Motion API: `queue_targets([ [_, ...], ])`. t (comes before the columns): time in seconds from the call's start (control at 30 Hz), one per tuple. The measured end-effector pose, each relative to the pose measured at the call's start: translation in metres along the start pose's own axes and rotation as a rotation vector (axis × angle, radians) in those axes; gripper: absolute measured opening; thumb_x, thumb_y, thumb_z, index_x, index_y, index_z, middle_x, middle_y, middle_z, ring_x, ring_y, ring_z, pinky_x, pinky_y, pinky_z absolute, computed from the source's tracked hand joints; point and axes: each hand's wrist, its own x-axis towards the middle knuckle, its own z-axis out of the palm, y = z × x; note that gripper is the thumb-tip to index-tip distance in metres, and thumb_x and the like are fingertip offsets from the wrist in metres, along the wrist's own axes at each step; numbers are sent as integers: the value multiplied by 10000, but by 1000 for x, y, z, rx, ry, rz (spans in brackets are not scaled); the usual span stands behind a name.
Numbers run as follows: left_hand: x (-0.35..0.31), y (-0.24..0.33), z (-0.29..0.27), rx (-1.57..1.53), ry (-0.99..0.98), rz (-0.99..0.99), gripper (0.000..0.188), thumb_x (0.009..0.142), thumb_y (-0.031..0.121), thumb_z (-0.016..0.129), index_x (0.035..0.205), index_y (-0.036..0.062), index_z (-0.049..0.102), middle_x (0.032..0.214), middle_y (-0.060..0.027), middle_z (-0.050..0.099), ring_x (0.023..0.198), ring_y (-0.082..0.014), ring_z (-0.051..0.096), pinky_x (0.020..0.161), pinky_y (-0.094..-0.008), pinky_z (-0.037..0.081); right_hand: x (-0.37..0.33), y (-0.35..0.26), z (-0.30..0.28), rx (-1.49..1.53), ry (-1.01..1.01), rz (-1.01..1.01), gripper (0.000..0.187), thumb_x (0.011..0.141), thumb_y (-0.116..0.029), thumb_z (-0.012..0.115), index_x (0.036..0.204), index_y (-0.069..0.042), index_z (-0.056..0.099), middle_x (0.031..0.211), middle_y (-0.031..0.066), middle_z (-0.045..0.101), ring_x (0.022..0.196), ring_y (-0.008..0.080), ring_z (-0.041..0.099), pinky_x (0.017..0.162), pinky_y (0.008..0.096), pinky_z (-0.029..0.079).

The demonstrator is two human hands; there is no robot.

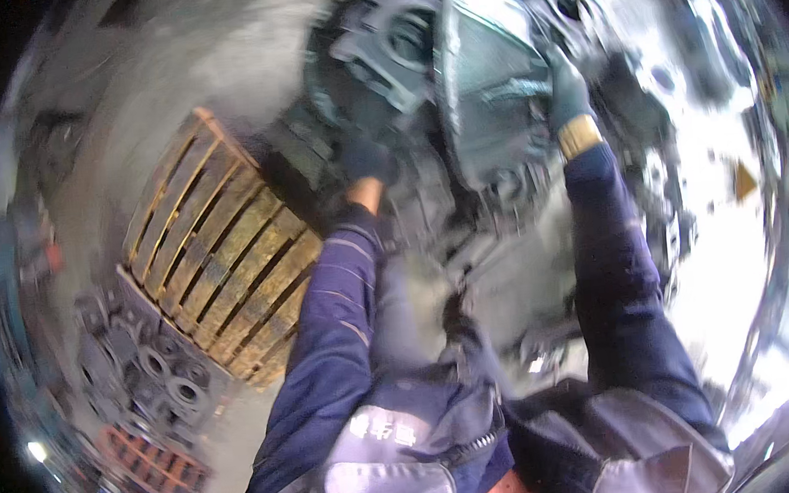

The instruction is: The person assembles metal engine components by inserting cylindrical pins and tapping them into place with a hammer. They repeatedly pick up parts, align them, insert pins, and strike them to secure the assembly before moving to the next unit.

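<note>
My left hand (369, 159), in a dark glove, reaches down to a pile of dark grey metal castings (380, 58). Its fingers blur into the parts, so their grip is hidden. My right hand (569, 89), in a grey glove with a yellowish cuff, is at the right edge of a glossy, translucent panel (492, 72) with a pale rim. Its fingers point away from me along that edge; blur hides whether they close on it. The panel stands between my hands, over the castings. More castings lie beneath and beyond it.
A slatted wooden pallet (238, 259) lies left of my left arm. Farther left on the floor are several ring-shaped metal parts (153, 363) and a reddish slatted rack (157, 469). Bright glare covers the floor at the right, where a small brown piece (743, 182) lies.
</note>
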Motion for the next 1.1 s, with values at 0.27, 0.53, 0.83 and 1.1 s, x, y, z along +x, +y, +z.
queue_targets([
  [0.27, 40, -64, 9, 397, -333, 192, 523, 993, 440, 593, 1179, -37, 700, 1226, -280, 690, 1173, -466, 633, 978, -496, 504, -193, 90, -59, 171, 372, 271, 313, 987, -298, 633, 1158, -57, 737, 969, 61, 735, 828, 174, 671, 752, 312, 535],
  [0.53, 77, -99, -11, 288, -105, 44, 519, 925, 368, 750, 1132, -104, 689, 1162, -285, 719, 1072, -459, 681, 900, -492, 542, -341, 283, -138, -240, 410, 801, 630, 914, -588, 622, 904, 24, 768, 793, 217, 737, 807, 339, 715, 765, 422, 514],
  [0.83, 128, -143, -48, 113, -247, -97, 631, 946, 426, 735, 1282, -83, 571, 1198, -205, 685, 984, -298, 682, 811, -440, 578, -438, 435, -297, -576, 524, 652, 540, 1005, -510, 533, 1012, -30, 780, 1022, 203, 760, 990, 384, 711, 934, 444, 505],
  [1.1, 144, -147, -75, 89, -330, -156, 513, 1045, 396, 604, 1405, 32, 589, 1241, -107, 693, 1106, -246, 667, 916, -405, 576, -417, 543, -368, -840, 454, 933, 702, 923, -649, 579, 1092, 13, 737, 1132, 286, 713, 1096, 466, 669, 947, 512, 498],
])
